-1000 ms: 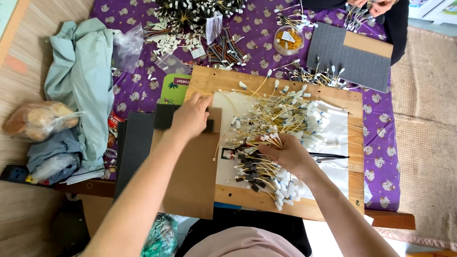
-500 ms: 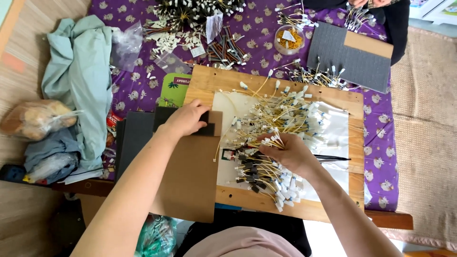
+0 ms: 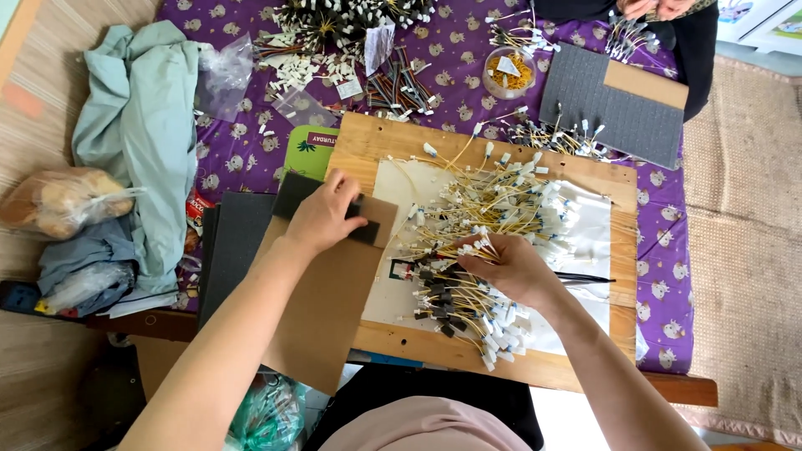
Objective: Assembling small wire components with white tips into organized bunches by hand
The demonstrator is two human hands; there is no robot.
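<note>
Head view: left hand (image 3: 322, 215) presses brown cardboard sheet (image 3: 322, 305); right hand (image 3: 510, 269) grips yellow wires (image 3: 493, 205).

A low table (image 3: 668, 384) draped in a purple patterned cloth (image 3: 660, 234) is carrying a wooden board (image 3: 501, 355) at centre, a pale green garment (image 3: 142, 125) at nine o'clock and a grey foam pad (image 3: 601, 108) at one o'clock.

A single head-worn camera looks almost straight down from above the person's own arms, close enough that the wooden board (image 3: 501, 351) fills the middle. It faces forward across the purple cloth (image 3: 468, 58) — another seated person's dark lap shows at the top edge — with no second view.
</note>
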